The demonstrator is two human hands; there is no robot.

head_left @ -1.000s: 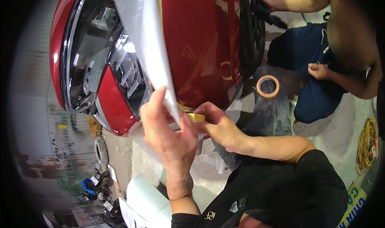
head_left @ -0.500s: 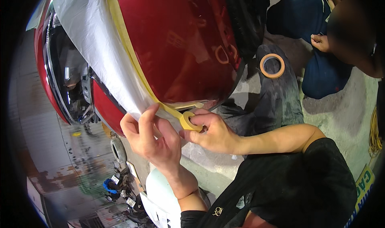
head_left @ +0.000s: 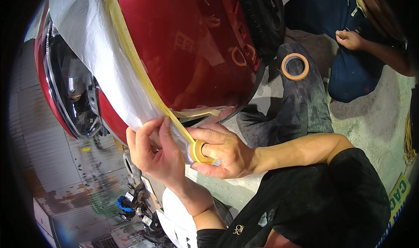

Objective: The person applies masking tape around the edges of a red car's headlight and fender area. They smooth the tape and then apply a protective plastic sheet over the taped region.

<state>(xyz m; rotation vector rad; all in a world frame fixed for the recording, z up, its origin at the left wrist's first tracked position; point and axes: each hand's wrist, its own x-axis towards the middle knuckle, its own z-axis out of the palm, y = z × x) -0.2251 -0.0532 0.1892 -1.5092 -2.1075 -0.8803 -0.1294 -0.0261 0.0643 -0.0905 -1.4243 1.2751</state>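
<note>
My right hand grips a small roll of yellow masking tape, its strip running up along the edge of white plastic sheeting on a glossy red car panel. My left hand pinches the tape and the sheeting's lower edge just left of the roll, fingers curled on them.
A dark headlight sits left of the sheeting. A second tape roll rests on my dark trouser knee. Another person in blue crouches at the top right, one hand visible. Concrete floor lies at the right.
The view has moved closer and lower along the panel. Both hands have worked further down the sheeting's edge, with more tape now laid on the panel.
</note>
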